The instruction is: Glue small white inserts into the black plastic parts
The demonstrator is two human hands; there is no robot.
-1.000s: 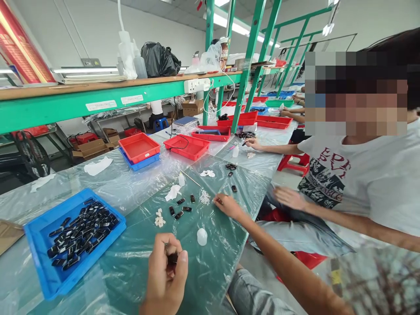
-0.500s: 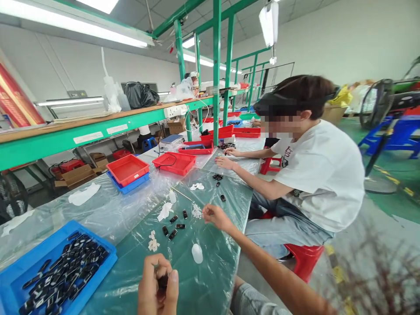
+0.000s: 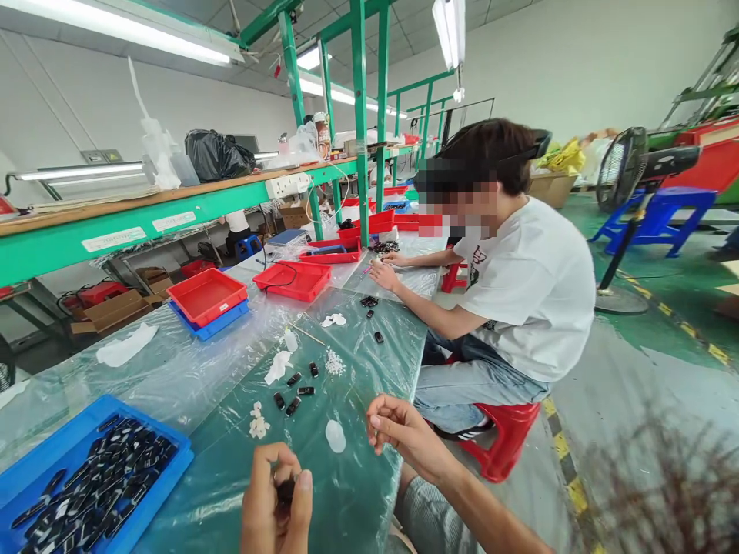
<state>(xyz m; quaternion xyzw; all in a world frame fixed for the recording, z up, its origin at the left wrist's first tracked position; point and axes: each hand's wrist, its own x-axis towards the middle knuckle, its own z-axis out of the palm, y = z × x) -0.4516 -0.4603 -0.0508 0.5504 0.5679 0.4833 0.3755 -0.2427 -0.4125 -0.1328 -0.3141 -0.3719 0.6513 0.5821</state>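
Observation:
My left hand [image 3: 277, 500] is closed around a small black plastic piece [image 3: 285, 491], mostly hidden by the fingers. My right hand [image 3: 398, 431] is raised over the table's near edge with thumb and fingers pinched; what they hold, if anything, is too small to make out. Between the hands lies a white translucent oval piece [image 3: 336, 436]. Beyond it, several black glossy pieces [image 3: 293, 405] lie loosely grouped beside a pile of tiny white bits [image 3: 334, 362]. Some cream-coloured flat bits [image 3: 259, 422] rest just past my left hand.
At the left, a blue tray [image 3: 183, 454] holds many black pieces. Farther back are a stacked red tray [image 3: 208, 296], another red tray [image 3: 293, 282] with a cable, a thin stick [image 3: 307, 333] and crumpled white scraps [image 3: 278, 368]. A co-worker [image 3: 536, 285] sits at the right.
My right hand has drawn back toward me, away from the pile of tiny white bits. My left hand keeps its hold on the black piece. The camera view has turned slightly right.

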